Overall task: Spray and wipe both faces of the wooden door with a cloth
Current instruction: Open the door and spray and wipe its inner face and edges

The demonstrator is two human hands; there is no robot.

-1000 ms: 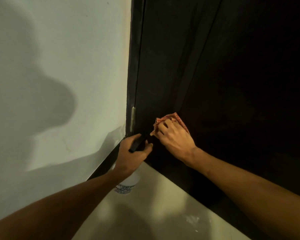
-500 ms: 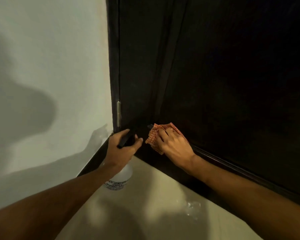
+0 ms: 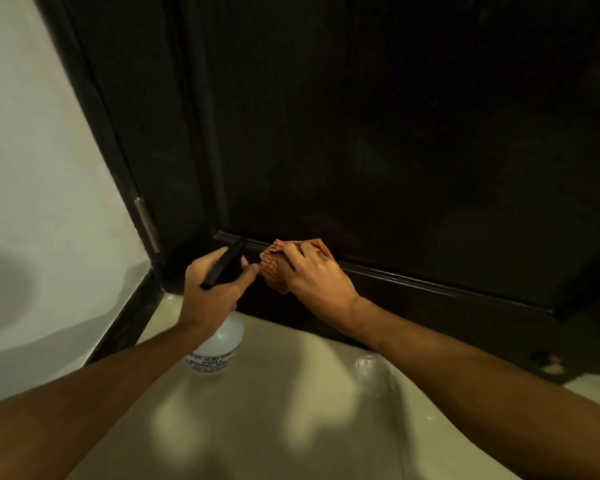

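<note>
The left hand (image 3: 212, 289) is wrapped tightly round the black spray head of the bottle (image 3: 219, 344). Its fingers (image 3: 248, 271) are curled in on the trigger side, and the nozzle points up toward the door (image 3: 361, 133). The bottle's clear body hangs below the wrist, with a printed label low on its side that is too blurred to read.

The right hand (image 3: 314, 277) holds the cloth (image 3: 273, 270), a bunched orange checked rag. The bent fingers (image 3: 293, 251) lie over the cloth and press it against the ridge (image 3: 413, 280) that runs across the door's lower part. The two hands are just beside each other, the left fingertips almost touching the cloth. Most of the cloth is hidden under the right hand, with only its left and upper edges showing.

The door is very dark wood and fills the upper and right part of the view. A metal hinge (image 3: 147, 220) sits on its left edge, against the dark frame (image 3: 94, 109). A pale wall (image 3: 32, 161) with a soft shadow on it lies to the left, and a dark skirting (image 3: 129, 320) runs along its foot. The floor (image 3: 274, 420) below is glossy and cream, with glints near the right forearm.
</note>
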